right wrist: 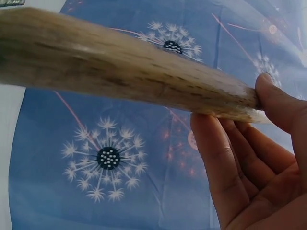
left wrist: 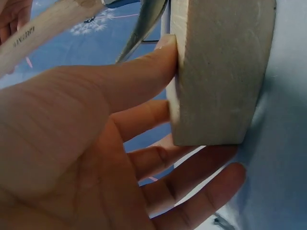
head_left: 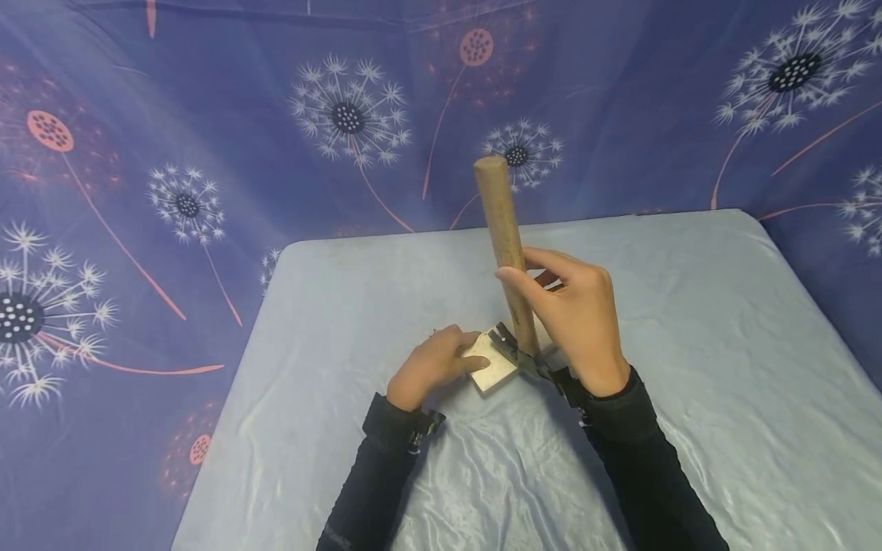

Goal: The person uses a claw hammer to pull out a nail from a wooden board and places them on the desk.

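Observation:
A pale wooden block rests on the cloth, pinched at its left side by my left hand. The left wrist view shows the thumb on one face of the block and the other fingers spread behind and beneath it. My right hand pinches the wooden handle of a claw hammer between thumb and fingers. That handle stands nearly upright, leaning slightly left at the top. Its dark metal head is down at the block. Beside the block, the curved claw shows, with a thin metal shank near it.
A shiny light-blue cloth covers the table and is wrinkled toward the front. Behind and at both sides hangs a blue fabric backdrop printed with dandelions. Dark bands with buckles sit on both wrists.

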`<state>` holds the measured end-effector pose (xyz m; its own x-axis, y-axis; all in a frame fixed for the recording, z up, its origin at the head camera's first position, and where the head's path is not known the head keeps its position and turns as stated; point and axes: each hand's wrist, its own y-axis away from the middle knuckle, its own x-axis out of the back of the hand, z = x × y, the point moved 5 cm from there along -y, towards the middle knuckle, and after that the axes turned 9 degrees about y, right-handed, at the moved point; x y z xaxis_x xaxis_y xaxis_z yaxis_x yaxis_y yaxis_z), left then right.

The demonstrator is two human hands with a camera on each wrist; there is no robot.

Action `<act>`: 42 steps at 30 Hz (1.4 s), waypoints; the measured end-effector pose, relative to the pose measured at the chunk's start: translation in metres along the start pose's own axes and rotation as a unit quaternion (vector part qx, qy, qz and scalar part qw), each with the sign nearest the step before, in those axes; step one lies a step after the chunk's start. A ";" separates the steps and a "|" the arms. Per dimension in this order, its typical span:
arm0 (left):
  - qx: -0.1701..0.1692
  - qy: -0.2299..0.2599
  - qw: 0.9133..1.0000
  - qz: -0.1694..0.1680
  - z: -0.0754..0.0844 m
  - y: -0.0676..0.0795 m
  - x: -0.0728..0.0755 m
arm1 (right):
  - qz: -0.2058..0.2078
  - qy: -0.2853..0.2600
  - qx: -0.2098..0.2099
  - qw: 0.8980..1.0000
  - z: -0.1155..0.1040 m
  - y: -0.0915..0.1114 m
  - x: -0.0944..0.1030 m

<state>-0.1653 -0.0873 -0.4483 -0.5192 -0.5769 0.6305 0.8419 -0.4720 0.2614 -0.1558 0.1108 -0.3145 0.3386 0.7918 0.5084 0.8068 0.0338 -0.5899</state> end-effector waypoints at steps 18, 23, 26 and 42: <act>0.037 0.087 0.995 0.003 0.000 -0.008 -0.001 | -0.021 0.012 0.015 1.000 -0.010 0.008 0.023; 0.030 0.104 0.994 0.000 -0.004 -0.009 -0.001 | 0.004 0.031 -0.006 0.999 -0.005 0.007 0.040; 0.038 0.109 0.993 0.003 -0.005 -0.010 -0.001 | 0.011 0.038 -0.019 0.999 -0.001 0.007 0.048; 0.002 0.093 0.993 0.073 -0.002 -0.006 -0.001 | 0.091 -0.049 -0.014 0.995 -0.005 0.013 0.068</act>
<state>-0.1701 -0.0853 -0.4525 -0.4090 -0.7528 0.5158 0.9109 -0.3710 0.1807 -0.1194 0.1619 -0.2845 0.4321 0.8389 0.3309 0.7501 -0.1306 -0.6483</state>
